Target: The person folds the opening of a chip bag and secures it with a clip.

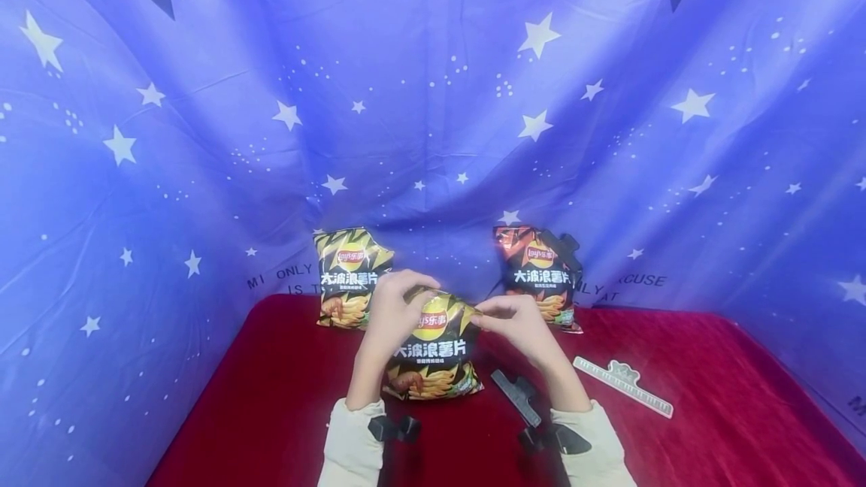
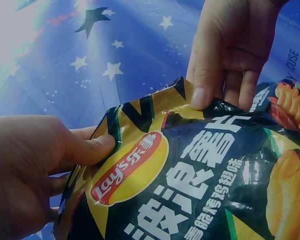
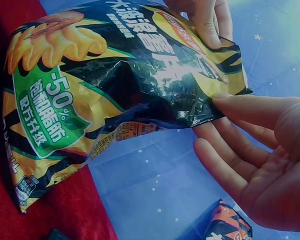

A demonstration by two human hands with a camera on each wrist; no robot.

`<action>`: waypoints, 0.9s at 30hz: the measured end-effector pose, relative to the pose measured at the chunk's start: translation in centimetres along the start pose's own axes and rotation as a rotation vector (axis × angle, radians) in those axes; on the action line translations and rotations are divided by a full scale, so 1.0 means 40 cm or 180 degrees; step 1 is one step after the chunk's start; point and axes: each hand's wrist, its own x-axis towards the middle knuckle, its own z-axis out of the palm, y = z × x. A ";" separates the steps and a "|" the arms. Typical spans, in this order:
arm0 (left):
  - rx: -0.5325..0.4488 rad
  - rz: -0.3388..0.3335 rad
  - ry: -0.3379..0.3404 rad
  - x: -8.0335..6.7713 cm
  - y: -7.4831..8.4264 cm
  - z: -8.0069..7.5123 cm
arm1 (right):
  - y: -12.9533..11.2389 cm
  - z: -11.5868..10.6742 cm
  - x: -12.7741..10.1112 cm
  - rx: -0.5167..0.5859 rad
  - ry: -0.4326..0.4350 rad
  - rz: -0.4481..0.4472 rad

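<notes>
A black and yellow bag of Lay's potato chips (image 1: 433, 352) stands upright on the red cloth, between both hands. My left hand (image 1: 402, 307) pinches its top edge on the left, thumb on the printed front and fingers behind. At the top right corner, my right hand (image 1: 517, 325) pinches the bag, its thumb (image 3: 245, 107) on the front. In the left wrist view the bag's top edge (image 2: 150, 102) runs between the two hands. A dark sealing clip (image 1: 517, 397) lies on the cloth beside the bag, close to the right forearm.
Behind on the left stands another yellow and black chip bag (image 1: 345, 276). A red and black chip bag (image 1: 537, 276) stands behind on the right, with a dark clip (image 1: 568, 246) at its top corner. A pale ruler-like clip (image 1: 622, 385) lies on the red cloth (image 1: 731, 397) to the right.
</notes>
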 end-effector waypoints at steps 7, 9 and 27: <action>-0.0221 -0.0223 0.0036 0.001 -0.017 -0.009 | -0.002 0.005 0.001 0.0044 -0.0021 -0.0076; -0.0274 -0.0239 0.0048 0.000 -0.020 -0.010 | -0.003 0.005 0.000 0.0035 -0.0014 -0.0099; -0.0337 -0.0320 -0.0208 -0.002 -0.043 -0.012 | 0.013 0.008 0.000 -0.0307 0.0031 -0.0376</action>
